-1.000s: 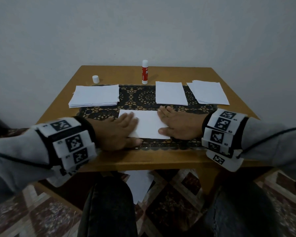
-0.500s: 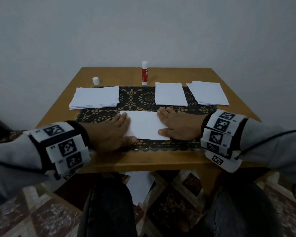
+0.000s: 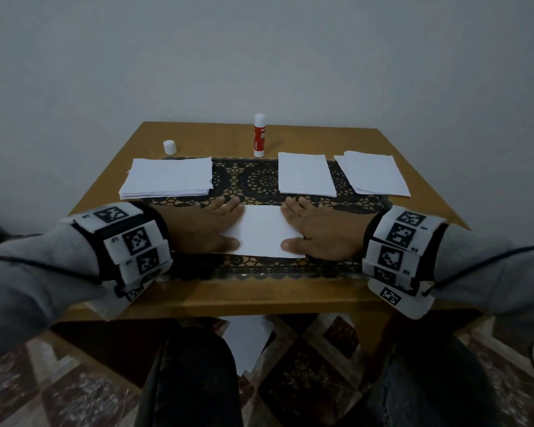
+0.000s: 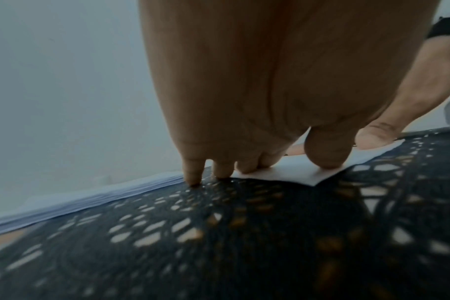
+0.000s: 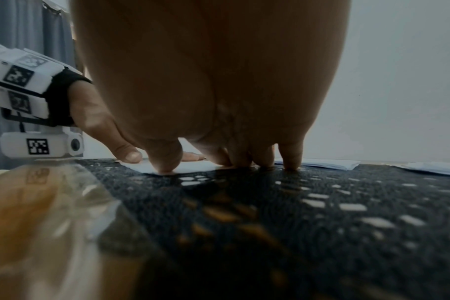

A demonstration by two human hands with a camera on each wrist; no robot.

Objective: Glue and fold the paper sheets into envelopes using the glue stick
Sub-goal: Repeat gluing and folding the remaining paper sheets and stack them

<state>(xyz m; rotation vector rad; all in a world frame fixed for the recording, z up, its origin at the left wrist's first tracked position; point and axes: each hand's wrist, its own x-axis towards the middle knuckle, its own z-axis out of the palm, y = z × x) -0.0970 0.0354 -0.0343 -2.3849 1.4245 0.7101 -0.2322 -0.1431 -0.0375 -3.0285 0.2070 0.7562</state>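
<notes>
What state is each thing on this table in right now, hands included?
Folded sheet: flat on the mat, pressed at both ends.
Left hand: flat, pressing the sheet's left end.
Right hand: flat, pressing the right end.
Glue stick: upright, uncapped.
Cap: off, standing apart on the table.
Paper stack: untouched, far left.
Two paper piles: lying flat, far right.

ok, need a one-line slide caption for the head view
Left hand and right hand press flat on a folded paper sheet on the lace mat; uncapped glue stick stands behind.
</notes>
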